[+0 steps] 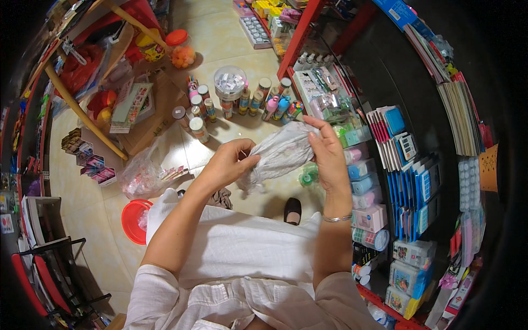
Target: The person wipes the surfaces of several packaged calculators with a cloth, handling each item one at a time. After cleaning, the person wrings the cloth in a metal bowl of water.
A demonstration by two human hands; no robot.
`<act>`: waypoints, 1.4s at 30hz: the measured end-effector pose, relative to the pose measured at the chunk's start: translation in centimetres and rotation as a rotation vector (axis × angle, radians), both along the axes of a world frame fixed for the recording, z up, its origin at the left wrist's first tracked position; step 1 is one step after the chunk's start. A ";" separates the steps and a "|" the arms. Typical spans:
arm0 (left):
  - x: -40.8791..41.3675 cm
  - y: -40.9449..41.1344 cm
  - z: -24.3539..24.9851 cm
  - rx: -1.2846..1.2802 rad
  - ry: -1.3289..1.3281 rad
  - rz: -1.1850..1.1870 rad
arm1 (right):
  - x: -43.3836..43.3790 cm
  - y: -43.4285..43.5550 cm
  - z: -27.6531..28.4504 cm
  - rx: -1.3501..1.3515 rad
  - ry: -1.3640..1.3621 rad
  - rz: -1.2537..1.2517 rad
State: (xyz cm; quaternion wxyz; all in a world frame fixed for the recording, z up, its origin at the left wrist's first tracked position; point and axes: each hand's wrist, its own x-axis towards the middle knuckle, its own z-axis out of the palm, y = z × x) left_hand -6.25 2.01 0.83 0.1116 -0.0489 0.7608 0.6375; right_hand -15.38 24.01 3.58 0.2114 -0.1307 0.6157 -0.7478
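Note:
A crumpled whitish cloth [284, 150] is stretched between my two hands above the tiled floor. My left hand [235, 161] pinches its near left end, thumb against the fingers. At the other end, my right hand [328, 152] grips the cloth's edge between thumb and fingers. Beyond the cloth, several lidded cylindrical containers [199, 128] stand on the floor. Among them are a clear round tub [230, 82] of small items, a pink bottle [271, 108] and a blue bottle [282, 108]. A green clear plastic item [308, 177] lies below my right hand.
Shelves of boxed goods [363, 181] run along the right, behind a red post [300, 39]. A red bucket [134, 222] and a clear plastic bag [142, 179] sit at left. Farther off are a wooden-legged stool [84, 113], flattened cardboard [161, 97] and a red-lidded jar [181, 49].

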 end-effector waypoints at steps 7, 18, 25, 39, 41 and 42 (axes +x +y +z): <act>-0.4 -1.1 -1.9 -0.253 0.058 0.234 | 0.1 -0.8 0.5 0.182 0.393 -0.058; -1.6 -1.5 -1.2 1.054 -0.065 0.556 | 2.9 -2.1 0.7 0.470 0.496 0.286; -1.2 -1.1 -4.3 0.902 -0.063 0.489 | 1.6 -3.3 -0.9 0.334 0.314 -0.100; -2.8 2.8 -2.7 0.759 0.354 0.831 | 1.3 -5.2 -2.7 0.205 0.198 -0.071; -0.7 0.8 -0.1 0.838 0.280 0.694 | 1.3 -5.5 -1.9 0.132 0.202 -0.038; 0.5 -0.2 0.9 0.900 0.241 0.628 | 1.4 -5.8 -1.3 0.157 0.237 0.003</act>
